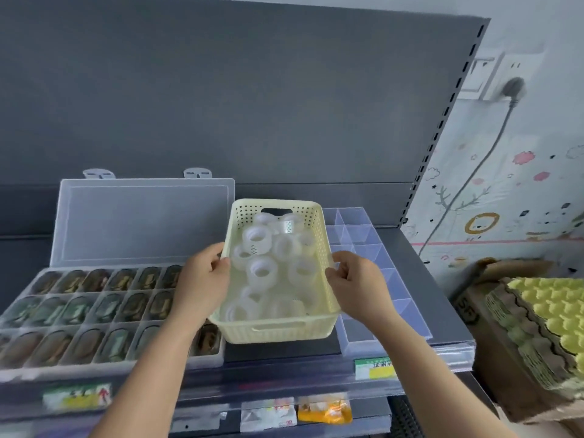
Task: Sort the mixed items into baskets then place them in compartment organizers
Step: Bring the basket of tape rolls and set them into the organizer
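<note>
A pale yellow perforated basket (319, 235) is held over the shelf, filled with several clear tape rolls (261, 270). My left hand (202, 279) grips its left rim and my right hand (357, 282) grips its right rim. On the left lies a clear compartment organizer (19, 369) with its lid (142, 222) standing open; its cells hold dark, brown-green items (88, 344). Behind the basket on the right lies a second clear organizer (388, 273) whose visible compartments hold nothing.
The dark shelf (442, 298) has a grey back panel and price tags along its front edge. A cardboard box with stacked egg trays (543, 314) stands to the right. Small packets (297, 412) hang on the level below. A plug and cable run down the right wall.
</note>
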A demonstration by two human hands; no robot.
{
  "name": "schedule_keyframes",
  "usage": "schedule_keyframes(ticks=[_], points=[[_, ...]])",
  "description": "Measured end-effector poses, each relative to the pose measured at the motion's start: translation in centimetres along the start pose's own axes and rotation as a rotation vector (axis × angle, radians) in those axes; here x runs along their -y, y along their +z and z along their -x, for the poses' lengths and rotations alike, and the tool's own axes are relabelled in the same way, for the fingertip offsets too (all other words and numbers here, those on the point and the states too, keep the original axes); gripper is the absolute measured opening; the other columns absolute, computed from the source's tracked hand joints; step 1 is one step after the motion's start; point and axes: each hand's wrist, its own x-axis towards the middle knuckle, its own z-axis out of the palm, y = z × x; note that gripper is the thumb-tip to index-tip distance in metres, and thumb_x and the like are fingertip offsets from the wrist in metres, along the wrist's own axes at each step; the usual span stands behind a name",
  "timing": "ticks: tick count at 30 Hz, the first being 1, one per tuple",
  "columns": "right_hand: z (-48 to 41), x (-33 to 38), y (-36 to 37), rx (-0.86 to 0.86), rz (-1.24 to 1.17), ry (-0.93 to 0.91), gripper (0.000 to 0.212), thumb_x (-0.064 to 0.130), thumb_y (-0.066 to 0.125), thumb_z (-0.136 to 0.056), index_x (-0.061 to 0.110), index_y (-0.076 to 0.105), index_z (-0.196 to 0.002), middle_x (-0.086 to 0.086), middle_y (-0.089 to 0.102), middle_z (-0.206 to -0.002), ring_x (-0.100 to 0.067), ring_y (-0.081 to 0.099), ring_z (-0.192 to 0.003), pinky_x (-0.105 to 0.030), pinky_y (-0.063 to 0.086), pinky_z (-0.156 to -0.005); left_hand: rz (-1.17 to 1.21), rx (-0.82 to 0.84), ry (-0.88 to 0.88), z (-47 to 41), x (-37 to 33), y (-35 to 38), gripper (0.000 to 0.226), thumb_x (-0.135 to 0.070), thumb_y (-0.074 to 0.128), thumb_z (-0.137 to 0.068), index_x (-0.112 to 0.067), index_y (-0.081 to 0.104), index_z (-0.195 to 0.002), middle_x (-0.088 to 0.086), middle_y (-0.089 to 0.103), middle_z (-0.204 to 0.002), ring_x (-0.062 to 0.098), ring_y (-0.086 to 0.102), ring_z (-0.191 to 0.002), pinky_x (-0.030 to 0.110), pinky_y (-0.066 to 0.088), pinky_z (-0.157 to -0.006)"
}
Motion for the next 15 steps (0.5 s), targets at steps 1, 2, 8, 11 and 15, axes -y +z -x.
schedule_keyframes(ticks=[1,2,8,11,15], points=[[-0.2,-0.2,0.2,0.01,0.004,-0.005,0.011,0.014,0.052,-0.088,0.012,0.062,-0.092,0.008,0.037,-0.049,-0.009,0.034,-0.047,-0.023,0.027,-0.045,-0.015,-0.006,-0.012,0.0,0.1,0.1,0.032,-0.015,0.045,-0.096,-0.038,0.063,-0.11,0.005,0.063,-0.074,0.024,0.054,-0.064,0.029,0.04,-0.06],[-0.5,-0.4,0.3,0.022,0.007,-0.007,0.011,0.014,0.052,-0.088,0.013,0.062,-0.092,0.009,0.038,-0.049,-0.009,0.035,-0.047,-0.024,0.028,-0.044,-0.026,-0.01,-0.022,-0.1,0.2,0.3,0.032,-0.016,0.045,-0.097,-0.038,0.063,-0.11,0.002,0.061,-0.072,0.021,0.053,-0.062,0.029,0.04,-0.059],[-2.1,-1.6,1.2,0.086,0.096,0.002,0.016,0.013,0.052,-0.087,0.019,0.049,-0.073,0.007,0.039,-0.052,-0.013,0.037,-0.049,-0.026,0.032,-0.045,-0.124,-0.015,-0.053,-1.3,0.8,2.0,0.027,-0.014,0.043,-0.097,-0.031,0.062,-0.106,-0.006,0.054,-0.067,0.011,0.046,-0.056,0.025,0.034,-0.052],[-2.8,-1.6,1.4,0.144,0.135,0.036,0.007,0.016,0.054,-0.083,0.016,0.053,-0.09,0.005,0.053,-0.063,-0.019,0.053,-0.063,-0.029,0.044,-0.054,-0.211,-0.01,-0.022,-1.7,1.4,2.5,0.029,-0.013,0.043,-0.098,-0.026,0.061,-0.116,-0.013,0.05,-0.071,0.005,0.046,-0.06,0.022,0.032,-0.051],[-4.3,-1.9,1.1,0.262,0.27,0.047,0.013,0.027,0.056,-0.079,0.019,0.048,-0.084,0.006,0.056,-0.073,-0.019,0.054,-0.07,-0.029,0.04,-0.054,-0.321,-0.018,0.015,-2.1,1.7,2.1,0.028,-0.014,0.046,-0.095,-0.021,0.061,-0.118,-0.011,0.057,-0.078,0.006,0.053,-0.065,0.026,0.042,-0.052]])
